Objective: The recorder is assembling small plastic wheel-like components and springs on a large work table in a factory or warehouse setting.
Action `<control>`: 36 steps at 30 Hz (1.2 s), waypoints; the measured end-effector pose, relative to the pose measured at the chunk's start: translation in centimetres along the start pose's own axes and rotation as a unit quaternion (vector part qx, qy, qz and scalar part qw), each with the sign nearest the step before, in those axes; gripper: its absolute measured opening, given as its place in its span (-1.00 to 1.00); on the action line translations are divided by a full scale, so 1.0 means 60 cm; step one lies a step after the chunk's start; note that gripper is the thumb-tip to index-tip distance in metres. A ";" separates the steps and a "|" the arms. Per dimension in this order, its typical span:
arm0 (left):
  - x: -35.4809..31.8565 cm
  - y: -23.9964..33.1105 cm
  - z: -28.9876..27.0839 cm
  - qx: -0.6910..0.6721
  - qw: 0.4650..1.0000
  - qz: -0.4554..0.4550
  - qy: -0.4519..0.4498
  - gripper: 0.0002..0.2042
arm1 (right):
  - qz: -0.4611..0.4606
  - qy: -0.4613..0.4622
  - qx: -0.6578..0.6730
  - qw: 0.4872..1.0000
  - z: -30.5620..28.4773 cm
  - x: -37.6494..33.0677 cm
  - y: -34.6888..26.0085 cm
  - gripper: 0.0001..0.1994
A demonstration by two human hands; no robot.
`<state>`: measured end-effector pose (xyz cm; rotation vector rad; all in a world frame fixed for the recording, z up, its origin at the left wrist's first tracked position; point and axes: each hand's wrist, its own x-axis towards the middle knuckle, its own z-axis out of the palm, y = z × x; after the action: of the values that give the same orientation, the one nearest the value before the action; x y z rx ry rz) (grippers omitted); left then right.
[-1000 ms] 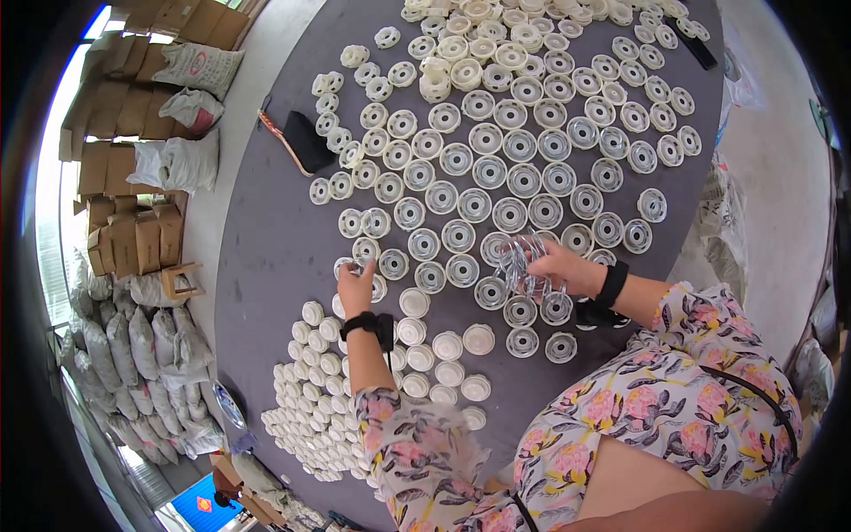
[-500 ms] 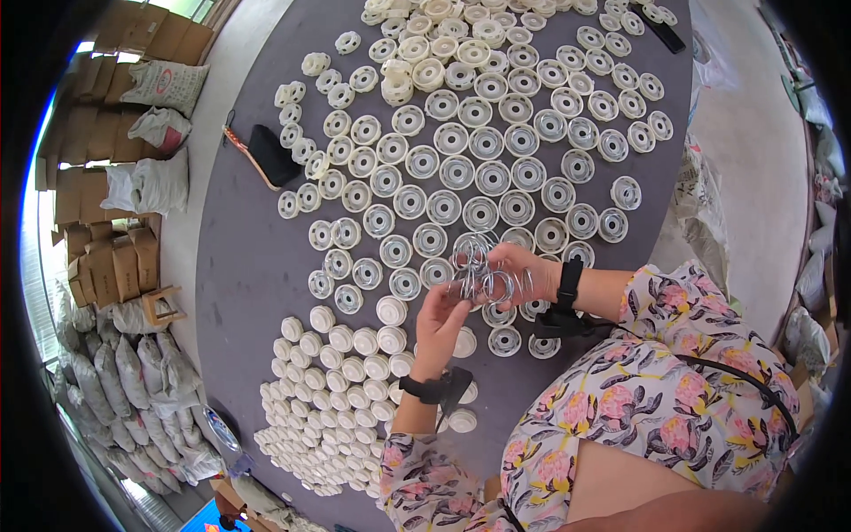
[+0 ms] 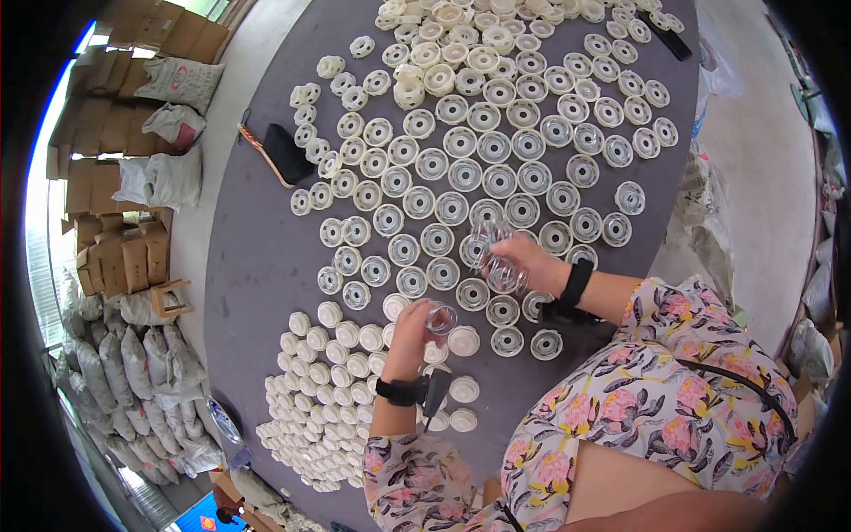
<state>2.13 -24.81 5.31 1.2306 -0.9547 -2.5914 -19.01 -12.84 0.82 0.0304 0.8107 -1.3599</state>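
Observation:
My right hand (image 3: pixel 525 260) is closed around a bunch of shiny metal coil springs (image 3: pixel 505 275), held over the rows of plastic rings. Lower and to the left, my left hand (image 3: pixel 410 334) pinches a single coil spring (image 3: pixel 441 318) above the edge of the white cap group. Round cream plastic rings (image 3: pixel 450 141) with dark centre holes are spread beneath and beyond the hands; many have a metal coil seated inside. Domed white plastic caps (image 3: pixel 330 377) stand close together near my left forearm. Both wrists wear black straps.
The grey table (image 3: pixel 257 257) carries more rings heaped at its far end. A brush (image 3: pixel 282 155) with black bristles lies at the left, and a dark flat object (image 3: pixel 667 37) at the far right. Cardboard boxes (image 3: pixel 128 257) and stuffed sacks (image 3: pixel 146 355) line the left side.
My hands have drawn apart. The left has moved down and left with one spring out of the tangled bunch, while the right keeps the rest. The view has shifted slightly.

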 end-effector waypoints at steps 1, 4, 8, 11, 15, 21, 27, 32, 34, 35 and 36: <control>0.021 0.005 -0.012 0.169 0.983 0.015 0.066 -0.88 | -0.024 0.003 -0.017 1.000 -0.011 0.005 -0.016 -0.75; 0.084 0.028 -0.122 0.305 0.923 0.072 0.224 -0.84 | -0.032 0.000 -0.022 0.999 -0.015 0.001 -0.041 -0.72; 0.161 0.104 -0.280 0.466 0.765 0.225 0.384 -0.78 | -0.032 -0.012 -0.053 0.998 -0.002 -0.014 -0.033 -0.70; 0.222 0.159 -0.243 0.517 0.606 0.276 0.537 -0.84 | -0.034 0.012 -0.050 0.998 -0.034 -0.028 -0.034 -0.67; 0.260 0.161 -0.288 0.516 0.594 0.299 0.540 -0.85 | -0.019 0.010 -0.052 0.998 -0.044 -0.038 -0.037 -0.57; 0.245 0.143 -0.270 0.569 0.628 0.281 0.450 -0.66 | -0.037 0.006 -0.062 0.997 -0.044 -0.028 -0.039 -0.60; 0.138 0.073 -0.059 0.396 0.870 0.261 0.137 -0.55 | 0.064 -0.069 0.039 0.995 -0.027 -0.010 -0.029 -0.65; 0.063 -0.018 0.078 0.325 0.907 0.264 -0.050 -0.58 | 0.092 -0.082 0.067 0.990 0.000 -0.017 -0.018 -0.65; 0.047 -0.036 0.079 0.254 0.938 0.235 -0.026 -0.61 | 0.089 -0.098 0.047 0.990 0.000 -0.018 -0.017 -0.64; 0.039 -0.041 0.083 0.241 0.949 0.204 -0.007 -0.67 | 0.091 -0.075 0.008 0.993 0.004 -0.023 -0.015 -0.63; 0.034 -0.046 0.086 0.227 0.958 0.174 0.011 -0.72 | 0.093 -0.077 0.007 0.993 0.006 -0.024 -0.012 -0.63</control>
<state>-2.58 -20.83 4.79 1.0459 -1.6585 -2.1482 -19.43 -11.96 2.16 0.0110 0.6514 -1.1767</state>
